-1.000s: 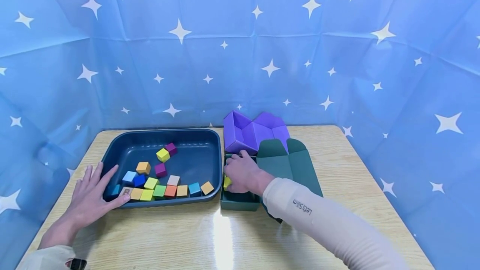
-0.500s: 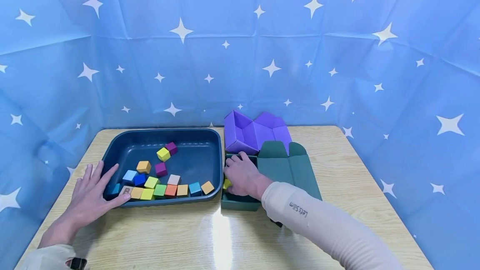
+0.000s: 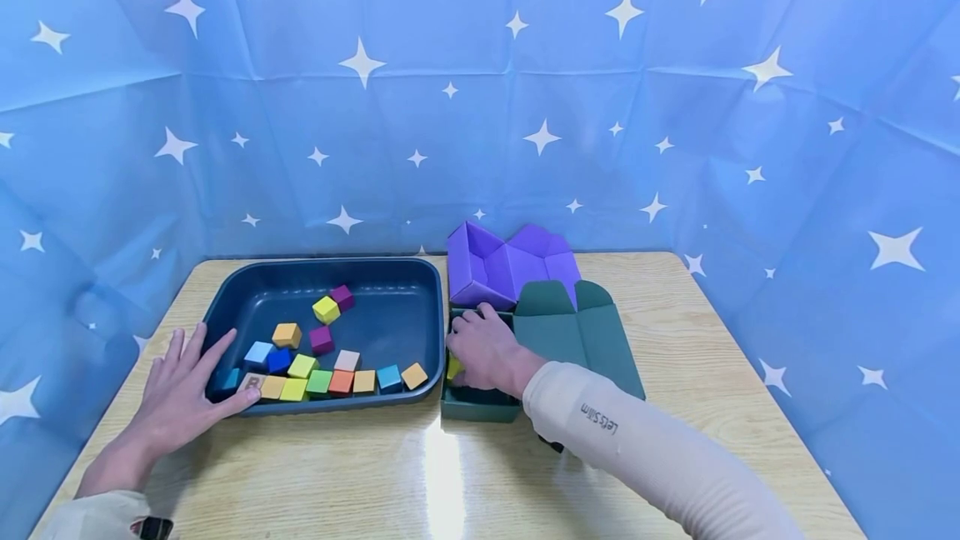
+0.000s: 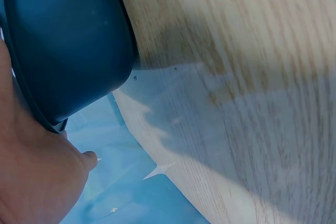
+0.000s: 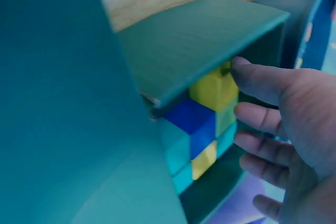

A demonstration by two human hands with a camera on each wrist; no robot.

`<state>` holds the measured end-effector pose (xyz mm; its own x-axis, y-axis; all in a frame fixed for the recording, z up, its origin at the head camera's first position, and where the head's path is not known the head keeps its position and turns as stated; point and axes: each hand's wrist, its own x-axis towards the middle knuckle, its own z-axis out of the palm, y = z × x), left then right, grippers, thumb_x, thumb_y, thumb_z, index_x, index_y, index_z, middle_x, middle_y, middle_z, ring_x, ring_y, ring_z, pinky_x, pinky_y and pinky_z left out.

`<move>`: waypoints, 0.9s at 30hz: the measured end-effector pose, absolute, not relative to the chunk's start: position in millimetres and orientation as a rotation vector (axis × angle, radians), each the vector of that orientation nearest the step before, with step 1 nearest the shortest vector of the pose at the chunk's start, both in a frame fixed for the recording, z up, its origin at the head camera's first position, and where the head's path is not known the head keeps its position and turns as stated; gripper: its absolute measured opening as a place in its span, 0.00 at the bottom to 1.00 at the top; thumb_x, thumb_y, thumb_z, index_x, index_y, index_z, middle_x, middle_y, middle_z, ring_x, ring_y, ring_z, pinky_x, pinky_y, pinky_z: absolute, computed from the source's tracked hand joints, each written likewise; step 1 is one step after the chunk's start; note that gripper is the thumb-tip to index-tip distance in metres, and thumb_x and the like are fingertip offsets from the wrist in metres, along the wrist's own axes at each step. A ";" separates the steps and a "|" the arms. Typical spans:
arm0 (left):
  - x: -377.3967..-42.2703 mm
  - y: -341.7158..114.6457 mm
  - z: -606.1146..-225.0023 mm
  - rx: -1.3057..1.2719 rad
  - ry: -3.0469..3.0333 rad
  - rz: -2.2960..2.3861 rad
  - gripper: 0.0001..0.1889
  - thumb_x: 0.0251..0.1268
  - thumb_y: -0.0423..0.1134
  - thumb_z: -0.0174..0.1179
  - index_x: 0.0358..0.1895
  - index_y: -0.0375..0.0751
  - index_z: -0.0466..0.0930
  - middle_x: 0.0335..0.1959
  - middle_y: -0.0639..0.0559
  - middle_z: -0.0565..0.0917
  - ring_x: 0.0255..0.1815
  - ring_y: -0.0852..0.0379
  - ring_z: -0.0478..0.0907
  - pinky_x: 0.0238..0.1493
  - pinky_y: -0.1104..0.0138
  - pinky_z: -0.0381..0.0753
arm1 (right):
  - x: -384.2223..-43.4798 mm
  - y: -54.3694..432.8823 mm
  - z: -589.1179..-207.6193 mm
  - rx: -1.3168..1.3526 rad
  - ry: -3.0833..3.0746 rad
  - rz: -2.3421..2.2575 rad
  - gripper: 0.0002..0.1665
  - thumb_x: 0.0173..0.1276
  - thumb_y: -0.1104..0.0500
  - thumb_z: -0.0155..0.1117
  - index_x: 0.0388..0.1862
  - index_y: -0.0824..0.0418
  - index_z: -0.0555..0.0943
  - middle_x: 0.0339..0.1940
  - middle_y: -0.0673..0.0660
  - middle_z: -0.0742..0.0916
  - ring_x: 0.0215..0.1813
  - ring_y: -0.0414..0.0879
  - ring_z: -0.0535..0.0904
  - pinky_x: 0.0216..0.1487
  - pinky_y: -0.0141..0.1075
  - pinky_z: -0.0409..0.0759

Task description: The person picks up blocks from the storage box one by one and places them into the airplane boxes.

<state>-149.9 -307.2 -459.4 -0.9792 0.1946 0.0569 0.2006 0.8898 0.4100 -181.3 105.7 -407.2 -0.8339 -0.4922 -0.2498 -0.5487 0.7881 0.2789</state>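
My left hand (image 3: 176, 398) rests spread over the front left corner of a dark blue tray (image 3: 390, 315), thumb beside a wooden block marked B (image 3: 252, 382). Several coloured cubes lie in the tray, mostly along its front wall. To the right, my right hand (image 3: 487, 352) reaches down into a small dark green box (image 3: 480, 412). In the right wrist view its thumb and index fingertips are right at a yellow cube (image 5: 207, 90), other fingers loosely extended. Near that cube sit a blue cube (image 5: 191, 116), a turquoise cube (image 5: 174, 141) and several more, packed together.
An open purple box (image 3: 487, 269) stands behind the green one. The green box's unfolded lid (image 3: 577, 336) spreads right over the wooden table (image 3: 337, 473). A blue star-patterned cloth (image 3: 450, 173) hangs behind and at both sides.
My right hand has shifted very slightly within the green box, so less of the yellow cube shows beside it. The left hand, tray and its cubes stay in place.
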 end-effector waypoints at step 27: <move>-150.2 -307.2 -459.9 -0.312 -3.036 -0.650 0.52 0.58 0.64 0.61 0.79 0.46 0.44 0.79 0.30 0.34 0.77 0.30 0.18 0.68 0.31 0.18 | -189.6 64.1 -382.0 -1.015 2.814 0.400 0.21 0.62 0.38 0.67 0.50 0.44 0.84 0.50 0.45 0.84 0.58 0.45 0.74 0.72 0.49 0.62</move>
<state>-150.2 -307.2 -459.9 -0.9799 0.1899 0.0618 0.1985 0.8932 0.4034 -189.6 64.1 -382.0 -0.7672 -0.6084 -0.2033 -0.6409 0.7398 0.2048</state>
